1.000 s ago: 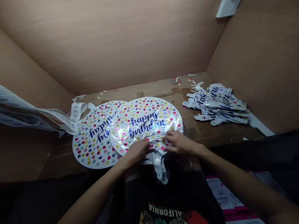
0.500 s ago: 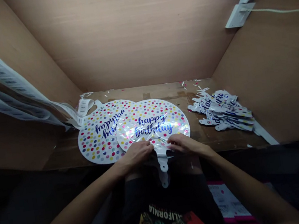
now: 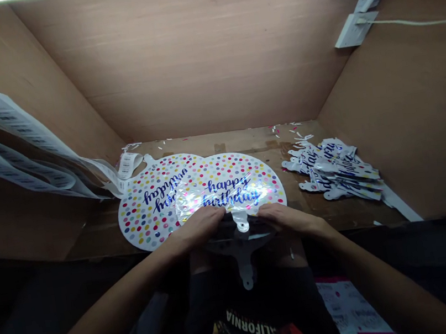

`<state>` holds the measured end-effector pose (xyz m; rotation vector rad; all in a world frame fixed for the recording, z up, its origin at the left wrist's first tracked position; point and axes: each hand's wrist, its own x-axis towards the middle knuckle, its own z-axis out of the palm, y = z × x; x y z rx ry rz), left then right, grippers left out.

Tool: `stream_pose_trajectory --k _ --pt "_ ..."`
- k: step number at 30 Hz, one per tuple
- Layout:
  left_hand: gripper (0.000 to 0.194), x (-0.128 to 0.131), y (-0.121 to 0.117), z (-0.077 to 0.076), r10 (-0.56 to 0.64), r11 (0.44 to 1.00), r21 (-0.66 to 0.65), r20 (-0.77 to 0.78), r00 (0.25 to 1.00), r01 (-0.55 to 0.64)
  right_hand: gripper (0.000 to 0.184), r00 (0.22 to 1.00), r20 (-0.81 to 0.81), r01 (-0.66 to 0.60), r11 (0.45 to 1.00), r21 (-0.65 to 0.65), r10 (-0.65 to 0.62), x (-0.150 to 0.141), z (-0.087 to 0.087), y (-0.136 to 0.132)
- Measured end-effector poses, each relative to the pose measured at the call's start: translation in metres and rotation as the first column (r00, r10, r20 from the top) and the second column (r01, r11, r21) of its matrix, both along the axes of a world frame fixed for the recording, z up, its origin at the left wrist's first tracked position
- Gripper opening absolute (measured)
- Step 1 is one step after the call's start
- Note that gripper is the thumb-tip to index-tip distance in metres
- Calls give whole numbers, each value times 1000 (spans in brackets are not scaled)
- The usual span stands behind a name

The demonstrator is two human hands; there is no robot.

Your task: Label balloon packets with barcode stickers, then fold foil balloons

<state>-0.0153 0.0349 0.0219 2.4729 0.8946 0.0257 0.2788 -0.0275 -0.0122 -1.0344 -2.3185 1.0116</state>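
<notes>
A flat white foil balloon (image 3: 229, 166) with coloured dots and blue "happy birthday" lettering lies at the front edge of the shelf. My left hand (image 3: 210, 220) is closed on its near edge, left of the white filling tab (image 3: 241, 222). On the other side of the tab, my right hand (image 3: 281, 217) pinches the same edge. Both sets of fingertips are partly hidden. A second dotted balloon (image 3: 139, 224) lies partly under the first, its lettering upside down. Below the shelf edge, another tab (image 3: 247, 278) hangs over my lap, from a balloon mostly hidden.
Folded balloons (image 3: 340, 166) lie piled at the right. Barcode label strips (image 3: 6, 115) hang along the left cardboard wall (image 3: 64, 90). A white power strip (image 3: 355, 30) with a cable is fixed at the upper right. Paper scraps dot the shelf's back (image 3: 243, 137). Pink-edged packs (image 3: 348, 304) sit below.
The near edge of the top balloon and its tab have come up and away from me, showing more of the hanging tab below. My right hand has shifted slightly right.
</notes>
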Motion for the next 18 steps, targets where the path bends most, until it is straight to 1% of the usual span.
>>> stream_pose_trajectory --k 1,3,5,7,9,10,12,14,15,17,18 --pt "13 0 1 -1 8 1000 13 11 1000 -8 18 1000 30 -9 1000 27 9 0 2 3" --pt "11 -1 4 -6 38 999 35 38 999 -39 24 998 55 23 998 56 -26 -1 2 9" --pt "11 -1 6 -10 89 996 -5 81 993 -89 33 996 64 63 997 50 -66 -3 -1 13" --pt "10 -1 9 -14 163 981 -122 117 980 -149 41 993 73 97 995 -26 -95 -4 -5 16" --pt "21 -1 12 -17 219 947 -269 145 965 -174 44 990 80 128 987 -96 -120 -5 -6 17" --pt "30 -1 14 -18 239 928 -328 165 957 -175 42 988 80 137 986 -96 -130 -6 -6 17" --pt "43 -1 15 -21 272 903 -394 213 938 -172 30 987 69 149 988 -37 -146 -11 -4 13" --pt "47 1 13 -26 314 898 -392 246 917 -202 11 988 53 145 989 22 -146 -20 -3 9" --pt "46 2 11 -29 333 901 -368 251 909 -229 6 989 46 139 990 34 -141 -24 -3 7" --pt "37 3 3 -36 321 931 -258 249 914 -257 11 995 45 92 996 5 -92 -31 -5 10" --pt "30 3 -1 -41 283 953 -176 240 928 -246 15 998 53 48 998 -37 -46 -32 -5 16"
